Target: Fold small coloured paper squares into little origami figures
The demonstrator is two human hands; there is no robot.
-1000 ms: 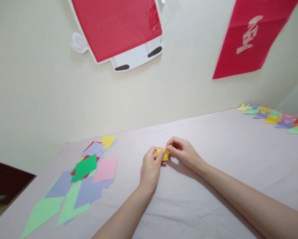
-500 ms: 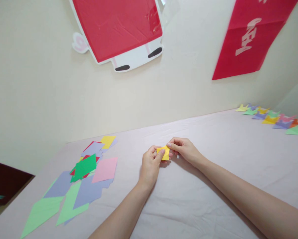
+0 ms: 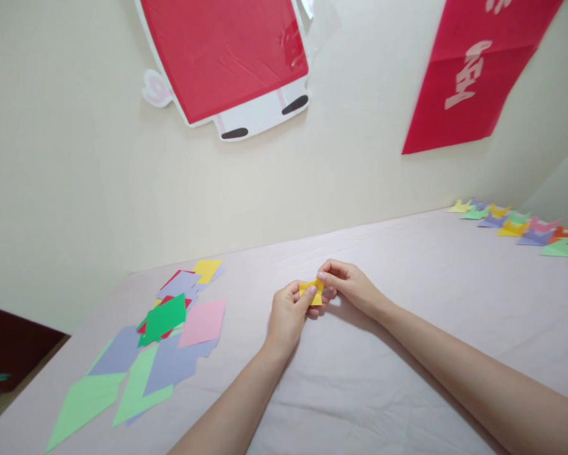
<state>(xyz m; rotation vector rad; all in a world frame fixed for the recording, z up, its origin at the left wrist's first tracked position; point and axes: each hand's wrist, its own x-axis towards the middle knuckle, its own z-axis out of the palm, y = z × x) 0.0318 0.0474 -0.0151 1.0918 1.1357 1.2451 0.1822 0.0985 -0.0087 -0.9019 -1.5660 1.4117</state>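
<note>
A small piece of folded yellow paper (image 3: 316,298) is held just above the cloth-covered surface, near the middle of the view. My left hand (image 3: 288,311) grips it from the left, thumb across its front and fingers behind. My right hand (image 3: 347,282) pinches its upper right corner between thumb and fingertips. That corner stands up from the rest of the paper. The fingers behind the paper are partly hidden.
Loose coloured sheets lie on the left, among them a green sheet (image 3: 163,320), a pink sheet (image 3: 202,323) and a light green sheet (image 3: 87,404). Several folded paper shapes (image 3: 513,228) stand in rows at the far right. Behind rises a wall (image 3: 312,183) with red decorations.
The yellow paper's upper right corner has been pulled up, and its top edge now dips in the middle. Both hands keep their hold. The view has shifted slightly.
</note>
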